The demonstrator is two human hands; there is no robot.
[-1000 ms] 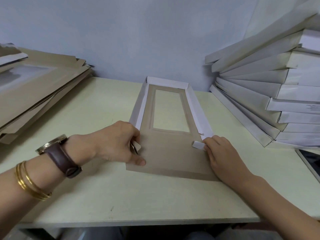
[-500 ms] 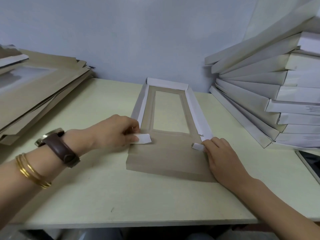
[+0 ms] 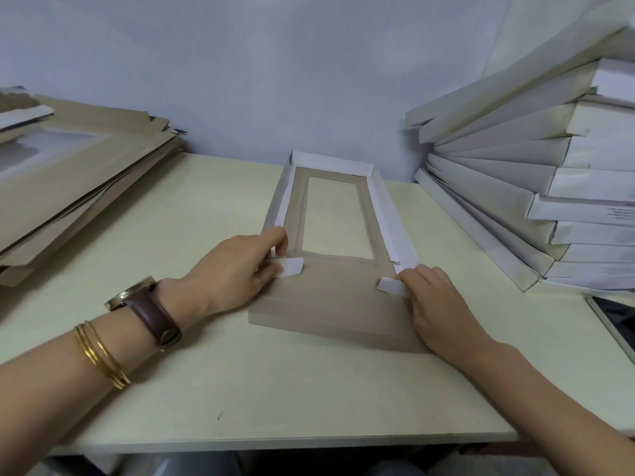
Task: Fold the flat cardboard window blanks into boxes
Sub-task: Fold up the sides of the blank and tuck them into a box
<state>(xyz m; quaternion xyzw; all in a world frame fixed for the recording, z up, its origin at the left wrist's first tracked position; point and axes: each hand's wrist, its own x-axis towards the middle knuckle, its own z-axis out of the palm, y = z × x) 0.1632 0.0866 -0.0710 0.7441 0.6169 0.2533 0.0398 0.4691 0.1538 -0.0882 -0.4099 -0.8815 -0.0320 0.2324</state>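
Half folded so far, going by the blank (image 3: 338, 304). Lies lengthwise at mid tabletop (image 3: 206, 372), brown face up, with a clear window (image 3: 338, 221) in its far part. Shows white walls raised along the far end and both long sides, with the near end flap lying low.

Pinched in the left hand (image 3: 240, 266): the left tab (image 3: 290, 266), small and white, at the near end of the left wall, turned inward over the brown panel, with the index finger up on the wall itself. Gripped by the curled fingers of the right hand (image 3: 436, 304): the right tab (image 3: 390, 286), at the near end of the right wall, likewise pointing inward.

Against a second ago: left tab turned from upright between the fingers to lying inward, and left thumb lifted off the brown panel. Right hand and right tab much as before. Blank in the same place.

Flanked by a heap of flat blanks (image 3: 68, 173) at far left and leaning white boxes (image 3: 515, 201) at right. Worn on the left wrist: a watch (image 3: 147, 310) and gold bangles (image 3: 99, 355).
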